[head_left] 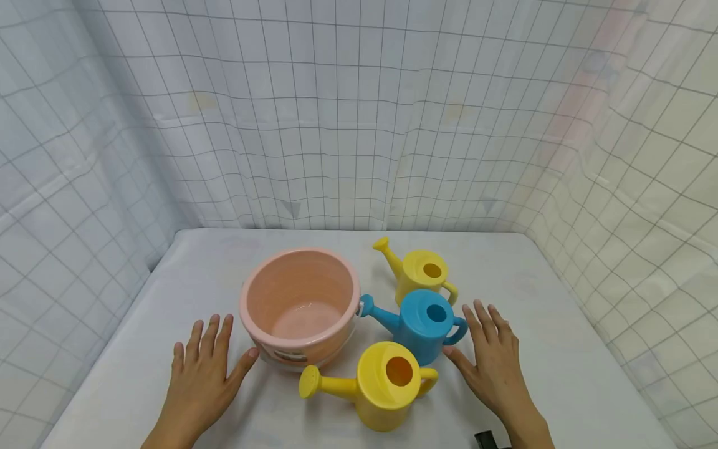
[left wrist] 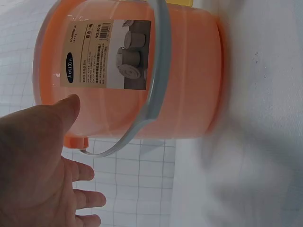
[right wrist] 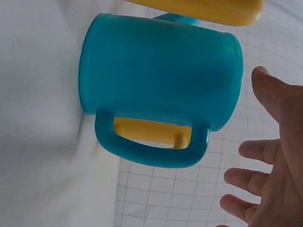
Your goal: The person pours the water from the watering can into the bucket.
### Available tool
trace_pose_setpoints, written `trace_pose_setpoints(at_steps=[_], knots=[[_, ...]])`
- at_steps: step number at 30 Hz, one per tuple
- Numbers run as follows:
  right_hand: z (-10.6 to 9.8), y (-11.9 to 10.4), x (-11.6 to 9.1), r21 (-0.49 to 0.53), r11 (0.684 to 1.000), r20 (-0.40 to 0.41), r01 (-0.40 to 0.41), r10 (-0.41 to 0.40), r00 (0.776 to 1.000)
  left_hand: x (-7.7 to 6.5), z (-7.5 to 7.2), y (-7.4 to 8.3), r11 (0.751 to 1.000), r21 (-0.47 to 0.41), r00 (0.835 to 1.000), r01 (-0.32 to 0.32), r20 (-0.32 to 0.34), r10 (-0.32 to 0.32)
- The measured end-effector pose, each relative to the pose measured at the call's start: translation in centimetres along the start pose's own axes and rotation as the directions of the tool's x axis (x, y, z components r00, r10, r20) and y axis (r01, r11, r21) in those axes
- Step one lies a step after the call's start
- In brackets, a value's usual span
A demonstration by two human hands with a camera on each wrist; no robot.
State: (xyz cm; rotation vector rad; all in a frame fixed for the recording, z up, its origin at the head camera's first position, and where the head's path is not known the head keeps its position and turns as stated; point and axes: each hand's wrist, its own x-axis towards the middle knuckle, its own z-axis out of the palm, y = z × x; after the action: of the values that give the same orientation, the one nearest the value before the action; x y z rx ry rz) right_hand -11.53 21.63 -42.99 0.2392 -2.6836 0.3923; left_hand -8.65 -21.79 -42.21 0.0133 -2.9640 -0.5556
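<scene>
The left hand [head_left: 204,380], spread and empty, has the pink bucket [head_left: 300,284] just to its right. The right hand [head_left: 493,368], likewise, has the blue watering can [head_left: 419,330] just left, one yellow can [head_left: 381,399] nearer the body, another [head_left: 414,274] farther off. Handle grips should steady cans best. The left wrist view shows a readable bucket label [left wrist: 104,54], foreshortened from the head.

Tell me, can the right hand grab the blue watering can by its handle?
Probably yes. The right hand is close beside the blue watering can, and the handle points its way. Nothing shows between them; the near yellow watering can and far yellow watering can leave that side free.
</scene>
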Motion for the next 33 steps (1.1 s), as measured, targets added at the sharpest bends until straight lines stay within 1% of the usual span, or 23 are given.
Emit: trace_pose_setpoints(at_steps=[6, 13, 17, 23, 27, 33], knots=[[-0.3, -0.2, -0.1, 0.026, 1.0, 0.002, -0.003, 0.002, 1.0, 0.1, -0.1, -0.1, 1.0, 0.0, 0.999, -0.014, -0.044, 0.014], [-0.4, -0.5, -0.5, 0.068, 0.998, -0.015, 0.014, -0.013, 1.0, 0.1, -0.5, -0.2, 1.0, -0.006, 0.998, -0.02, -0.058, 0.019], [-0.5, -0.5, -0.8, 0.104, 0.994, -0.044, 0.032, -0.027, 0.999, 0.0, -0.6, -0.4, 1.0, -0.017, 0.998, -0.023, -0.067, 0.022], [-0.5, -0.6, -1.0, 0.133, 0.989, -0.087, 0.064, -0.053, 0.995, 0.3, -1.0, -0.7, 0.999, -0.006, 0.993, -0.043, -0.109, 0.042], [-0.5, -1.0, -1.2, 0.159, 0.986, -0.08, 0.054, -0.041, 0.996, 0.7, -1.5, -0.9, 0.999, -0.006, 0.991, -0.052, -0.12, 0.051], [-0.7, -1.5, -1.5, 0.196, 0.98, -0.049, 0.013, -0.004, 0.999, 1.4, -2.4, -1.0, 0.997, -0.025, 0.989, -0.069, -0.131, 0.066]])
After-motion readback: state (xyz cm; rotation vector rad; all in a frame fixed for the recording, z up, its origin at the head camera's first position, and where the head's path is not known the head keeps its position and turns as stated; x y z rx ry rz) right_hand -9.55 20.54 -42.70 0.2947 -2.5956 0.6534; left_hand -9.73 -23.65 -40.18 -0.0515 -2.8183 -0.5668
